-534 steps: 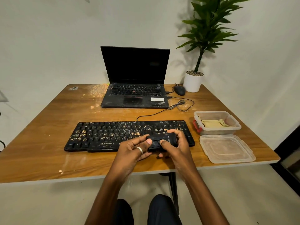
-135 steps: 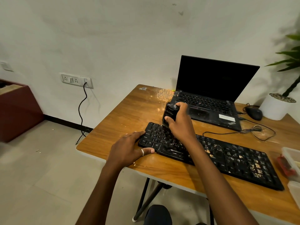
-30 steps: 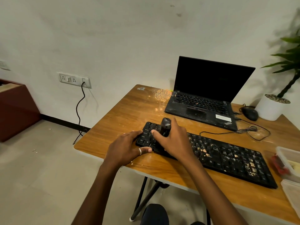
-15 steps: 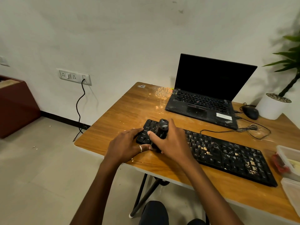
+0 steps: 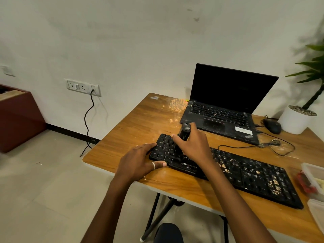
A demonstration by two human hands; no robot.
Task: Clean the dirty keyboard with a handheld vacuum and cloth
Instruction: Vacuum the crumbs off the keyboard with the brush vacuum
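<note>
A black keyboard (image 5: 245, 174) lies across the wooden table (image 5: 136, 127). Crumbs cover its middle and right keys, while the left keys look mostly bare. My right hand (image 5: 194, 146) is shut on a small black handheld vacuum (image 5: 184, 131), held upright with its lower end down on the left keys. My left hand (image 5: 140, 162) lies flat on the table at the keyboard's left end, thumb and fingers against its edge. The cloth sits in a plastic container (image 5: 313, 174) at the right border, mostly cut off.
An open black laptop (image 5: 226, 106) stands behind the keyboard, with a mouse (image 5: 272, 126), a coiled cable (image 5: 273, 146) and a white plant pot (image 5: 296, 120) to its right. A lid (image 5: 318, 213) lies at the right edge. Crumbs dot the table. The table's left edge drops to the floor.
My right hand has shifted the vacuum slightly back and forth over the left keys. My left hand stays at the keyboard's left end. The camera view has moved a little.
</note>
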